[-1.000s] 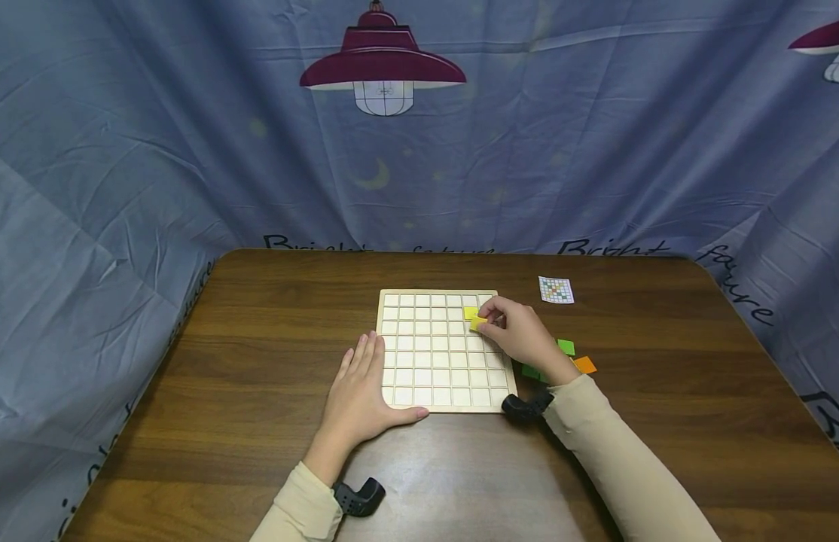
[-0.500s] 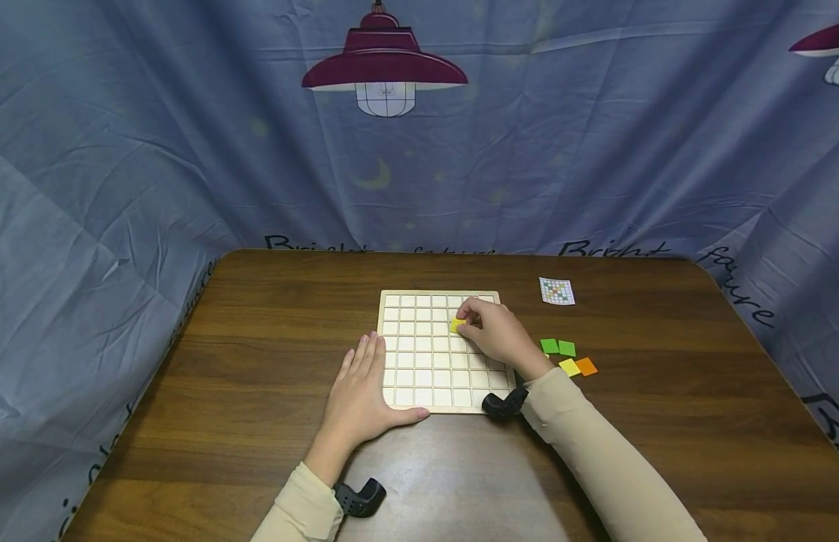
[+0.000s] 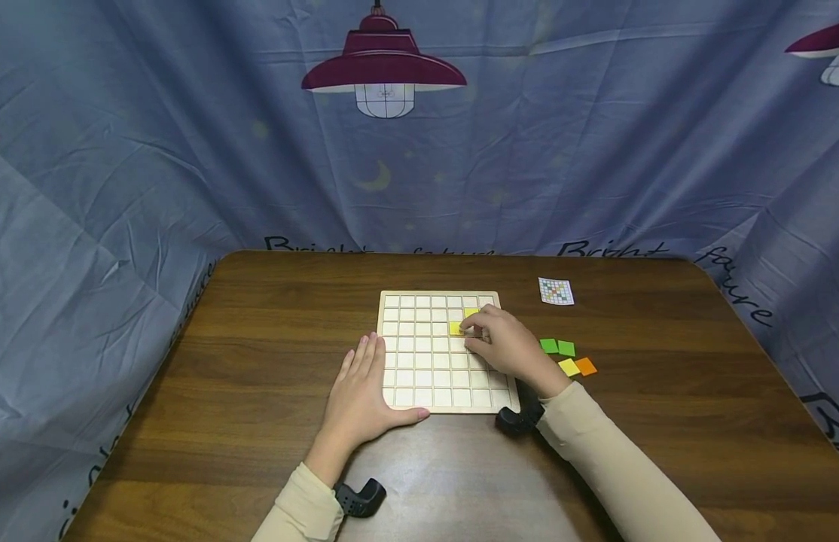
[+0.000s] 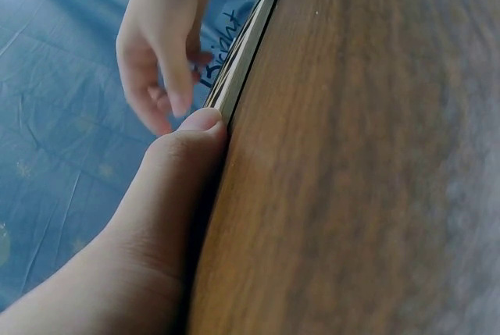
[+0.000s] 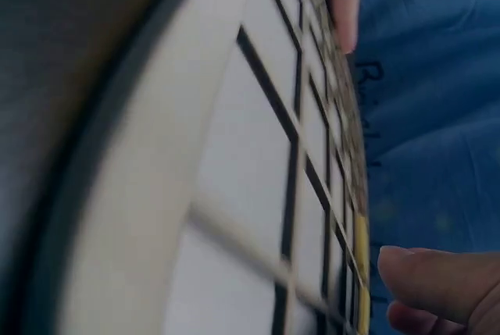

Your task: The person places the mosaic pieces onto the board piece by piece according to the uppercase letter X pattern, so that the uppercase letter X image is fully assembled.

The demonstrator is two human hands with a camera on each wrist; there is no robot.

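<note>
1. A square yellow tile (image 3: 455, 328) lies on the pale wooden grid board (image 3: 413, 360), nearer its far right corner than its near left one.
2. The right hand (image 3: 507, 342) is just beside that tile, toward the board's right edge, thumb and fingers apart; whether a fingertip touches it, I cannot tell.
3. A second square yellow tile (image 3: 470, 312) lies closer to the board's far right corner.
4. The left hand (image 3: 358, 391), thumb spread from straight fingers, rests along the board's left and near edges on the brown wooden tabletop (image 3: 291, 301).
</note>
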